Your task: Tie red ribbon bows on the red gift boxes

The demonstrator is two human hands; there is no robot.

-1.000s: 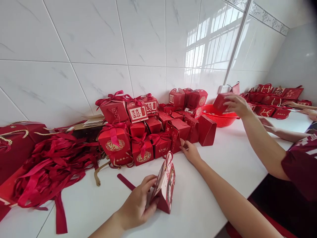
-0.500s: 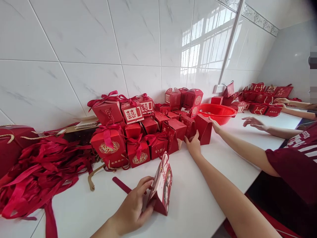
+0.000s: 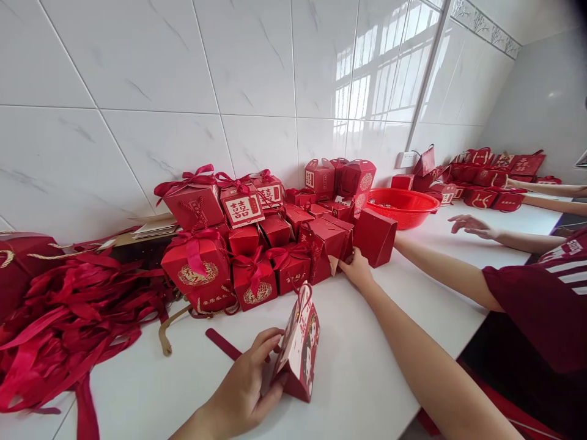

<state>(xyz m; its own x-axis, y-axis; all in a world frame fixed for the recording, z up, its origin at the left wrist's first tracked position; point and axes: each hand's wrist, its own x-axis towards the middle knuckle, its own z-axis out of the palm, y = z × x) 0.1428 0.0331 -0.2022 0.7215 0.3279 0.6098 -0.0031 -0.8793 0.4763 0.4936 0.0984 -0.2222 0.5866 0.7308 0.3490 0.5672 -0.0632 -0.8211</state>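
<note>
Head view: left hand (image 3: 243, 391) grips upright printed red paper gift box (image 3: 299, 349) close in, while right hand (image 3: 356, 270), fingers seemingly loose, touches plain red folded-card box (image 3: 326, 245) farther ahead.

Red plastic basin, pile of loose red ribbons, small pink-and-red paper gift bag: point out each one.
Red plastic basin (image 3: 415, 201), head view, on its near rim.
Pile of loose red ribbons (image 3: 68, 318), head view, mid-heap.
Small pink-and-red paper gift bag (image 3: 303, 348), head view, printed side panel.
</note>
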